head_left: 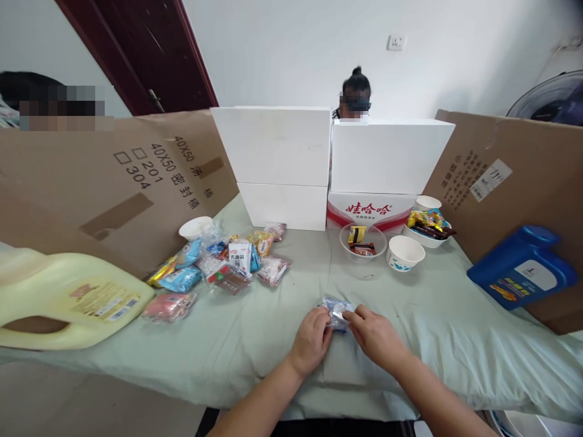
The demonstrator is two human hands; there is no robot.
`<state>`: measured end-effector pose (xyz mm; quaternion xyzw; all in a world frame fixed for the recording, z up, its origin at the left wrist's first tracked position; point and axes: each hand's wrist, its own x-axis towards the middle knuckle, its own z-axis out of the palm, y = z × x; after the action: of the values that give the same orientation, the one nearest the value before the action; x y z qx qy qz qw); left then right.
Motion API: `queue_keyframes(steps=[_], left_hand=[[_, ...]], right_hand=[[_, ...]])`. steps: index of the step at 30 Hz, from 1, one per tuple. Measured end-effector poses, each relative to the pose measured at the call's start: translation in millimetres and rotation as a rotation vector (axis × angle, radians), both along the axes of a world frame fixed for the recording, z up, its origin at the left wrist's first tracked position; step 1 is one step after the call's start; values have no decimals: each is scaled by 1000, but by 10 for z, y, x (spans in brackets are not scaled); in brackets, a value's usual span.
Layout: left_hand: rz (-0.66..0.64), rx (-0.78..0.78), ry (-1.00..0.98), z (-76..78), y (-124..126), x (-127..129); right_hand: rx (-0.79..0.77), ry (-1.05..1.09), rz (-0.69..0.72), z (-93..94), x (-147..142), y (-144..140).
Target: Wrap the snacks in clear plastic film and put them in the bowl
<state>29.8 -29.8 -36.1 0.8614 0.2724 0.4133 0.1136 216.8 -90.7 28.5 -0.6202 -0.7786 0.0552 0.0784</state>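
Observation:
My left hand (pixel 313 337) and my right hand (pixel 376 335) meet near the front of the green-covered table (pixel 218 358). Between them is a small clear and blue snack packet (pixel 337 308) with a silvery patch. Left fingers curl around its left side, while right fingertips pinch its right edge. Beyond the packet stands a clear plastic bowl (pixel 346 250) containing a yellow packet (pixel 356 234) and a red-brown packet (pixel 363 249). A white paper bowl (pixel 405 258) is just right of that bowl.
Several snack packets (pixel 239 261) lie piled at left, near a pale yellow jug (pixel 104 297). White boxes (pixel 282 152) line the back, cardboard (pixel 182 176) the sides. At right are a filled bowl (pixel 428 241) and a blue bottle (pixel 519 267). A person (pixel 356 91) is behind the boxes.

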Motion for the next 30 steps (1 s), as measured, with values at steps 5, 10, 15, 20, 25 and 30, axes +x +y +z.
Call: queue_keyframes(steps=[5,10,15,20,25,30], left_hand=[[16,-38,-7,0,18,-8],[-62,-91,23,29,90,3],[-104,-152,-7,98,77,29],[-66,-375,-235,187,90,-126],[331,-646,-430,88,214,-634],[450,-205,-373,176,37,-859]], right_hand=[[-63,-31,-185,-189,732,-298],[71,-39,-346,-344,1140,-493],[258,334,-173,-301,451,-304],[204,522,-74,-314,95,-74],[271,572,-348,-490,522,-185],[494,500,-388,-381,532,-450]])
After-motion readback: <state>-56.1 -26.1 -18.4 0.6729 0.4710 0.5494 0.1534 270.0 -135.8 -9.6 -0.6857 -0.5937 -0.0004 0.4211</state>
